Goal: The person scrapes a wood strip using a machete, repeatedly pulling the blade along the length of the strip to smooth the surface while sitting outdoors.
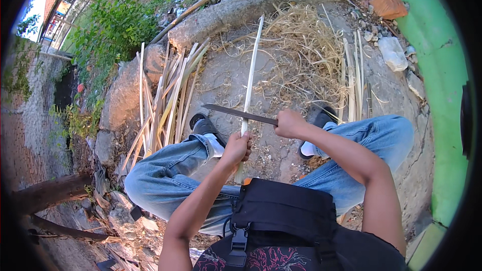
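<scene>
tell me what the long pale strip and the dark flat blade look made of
The long pale strip in the left hand looks like split bamboo or cane: cream, matte, straight-grained, like the bundle of pale slats. The dark flat blade held by the right hand looks like dull, unpolished grey metal, probably steel.

At the centre of the frame the left hand (237,148) grips the near end of a long pale bamboo strip (250,75), which runs up toward the top middle. The right hand (289,123) is closed around the handle of a dark long-bladed knife (237,113), whose blade lies across the strip, pointing left. Left of centre lies a pile of split bamboo strips (168,98). Dry shavings (306,55) spread over the ground in the upper middle, and a green wall (442,70) curves down the right edge.
</scene>
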Demonstrator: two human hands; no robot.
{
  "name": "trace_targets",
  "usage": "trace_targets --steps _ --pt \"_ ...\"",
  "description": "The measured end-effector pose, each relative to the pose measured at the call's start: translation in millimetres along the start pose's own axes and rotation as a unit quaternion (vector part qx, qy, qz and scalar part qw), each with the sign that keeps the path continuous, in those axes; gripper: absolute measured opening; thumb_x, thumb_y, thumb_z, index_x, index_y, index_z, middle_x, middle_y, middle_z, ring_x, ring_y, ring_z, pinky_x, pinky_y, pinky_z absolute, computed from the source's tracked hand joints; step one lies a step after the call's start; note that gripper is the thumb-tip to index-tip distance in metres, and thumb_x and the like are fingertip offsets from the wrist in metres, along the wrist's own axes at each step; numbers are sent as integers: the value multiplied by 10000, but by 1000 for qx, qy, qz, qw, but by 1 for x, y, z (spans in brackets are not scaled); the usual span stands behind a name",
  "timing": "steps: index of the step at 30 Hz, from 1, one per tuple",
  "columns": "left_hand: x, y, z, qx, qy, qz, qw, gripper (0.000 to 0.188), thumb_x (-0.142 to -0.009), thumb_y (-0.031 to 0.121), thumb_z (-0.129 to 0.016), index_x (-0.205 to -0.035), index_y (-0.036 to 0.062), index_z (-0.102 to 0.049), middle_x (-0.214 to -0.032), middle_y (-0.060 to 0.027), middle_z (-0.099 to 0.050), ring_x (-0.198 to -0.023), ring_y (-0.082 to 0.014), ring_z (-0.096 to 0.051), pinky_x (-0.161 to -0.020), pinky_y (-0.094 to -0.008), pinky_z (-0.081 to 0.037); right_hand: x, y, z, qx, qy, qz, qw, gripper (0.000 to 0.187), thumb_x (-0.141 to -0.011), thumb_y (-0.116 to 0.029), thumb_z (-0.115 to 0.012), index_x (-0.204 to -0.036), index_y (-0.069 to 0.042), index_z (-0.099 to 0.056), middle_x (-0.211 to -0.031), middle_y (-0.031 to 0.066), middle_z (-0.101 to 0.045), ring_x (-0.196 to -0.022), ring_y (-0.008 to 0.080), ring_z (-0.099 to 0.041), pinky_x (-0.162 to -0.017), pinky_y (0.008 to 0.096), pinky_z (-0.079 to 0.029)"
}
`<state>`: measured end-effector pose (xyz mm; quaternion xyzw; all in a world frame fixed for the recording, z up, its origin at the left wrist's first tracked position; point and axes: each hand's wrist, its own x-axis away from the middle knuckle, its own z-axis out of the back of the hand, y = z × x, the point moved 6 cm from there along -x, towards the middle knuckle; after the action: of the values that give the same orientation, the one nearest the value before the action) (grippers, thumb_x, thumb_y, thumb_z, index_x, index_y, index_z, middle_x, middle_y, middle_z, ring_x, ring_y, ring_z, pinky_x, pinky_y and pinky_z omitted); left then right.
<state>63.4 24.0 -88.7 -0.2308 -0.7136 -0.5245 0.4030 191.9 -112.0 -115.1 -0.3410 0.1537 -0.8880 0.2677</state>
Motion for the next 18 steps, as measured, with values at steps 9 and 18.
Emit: trace_targets --steps 9,18 --pt "4 6 -10 2 -34 -7 999 177 -1004 211 -380 -871 117 -449 -599 75 -308 -436 -28 -247 -366 -207 -175 8 3 8 -60 -23 -8 998 260 -698 -207 -607 -757 36 -678 -738 267 -639 -724 403 -650 -716 464 -527" --pt "5 5 -5 4 -21 18 1000 157 -1001 206 -395 -882 115 -442 -599 78 -306 -439 -23 -249 -368 -205 -161 8 -3 3 -68 -21 -15 997 271 -694 -227 -612 -757 27 -682 -740 249 -647 -727 382 -656 -723 449 -531"
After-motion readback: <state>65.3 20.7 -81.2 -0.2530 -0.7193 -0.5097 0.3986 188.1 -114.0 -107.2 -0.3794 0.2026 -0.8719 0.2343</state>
